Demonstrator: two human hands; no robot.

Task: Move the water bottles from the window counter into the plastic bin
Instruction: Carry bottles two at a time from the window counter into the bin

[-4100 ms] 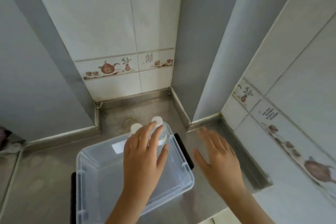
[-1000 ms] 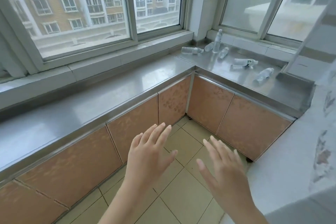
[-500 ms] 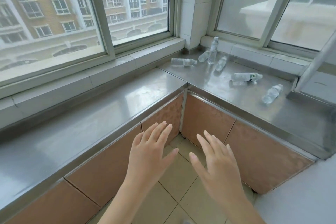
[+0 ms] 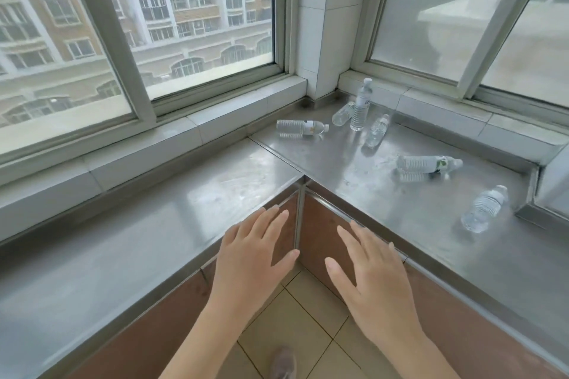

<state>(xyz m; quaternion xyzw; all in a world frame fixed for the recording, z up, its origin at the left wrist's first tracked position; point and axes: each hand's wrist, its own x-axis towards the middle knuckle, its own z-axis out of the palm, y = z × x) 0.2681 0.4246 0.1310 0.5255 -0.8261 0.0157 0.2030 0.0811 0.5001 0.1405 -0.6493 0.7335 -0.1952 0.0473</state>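
Observation:
Several clear water bottles lie on the steel window counter (image 4: 354, 181) in the corner under the windows. One bottle stands upright (image 4: 361, 106) near the pillar. Others lie on their sides: one at the left (image 4: 300, 128), one behind the upright bottle (image 4: 342, 114), one just right of it (image 4: 377, 130), one with a green label (image 4: 429, 164) and one nearest the right wall (image 4: 484, 209). My left hand (image 4: 252, 258) and my right hand (image 4: 374, 277) hover empty, fingers spread, over the counter's front edge at the inner corner. The plastic bin is out of view.
Brown cabinet doors (image 4: 326, 243) sit below the L-shaped counter, with beige floor tiles (image 4: 304, 314) under them. A shoe tip (image 4: 284, 363) shows at the bottom. A white tiled pillar (image 4: 323, 24) divides the two windows. A raised steel ledge (image 4: 535, 215) bounds the counter's right end.
The view has come closer to the counter corner, so the bottles look larger. Both hands have risen from over the floor to the counter's front edge, still empty and spread.

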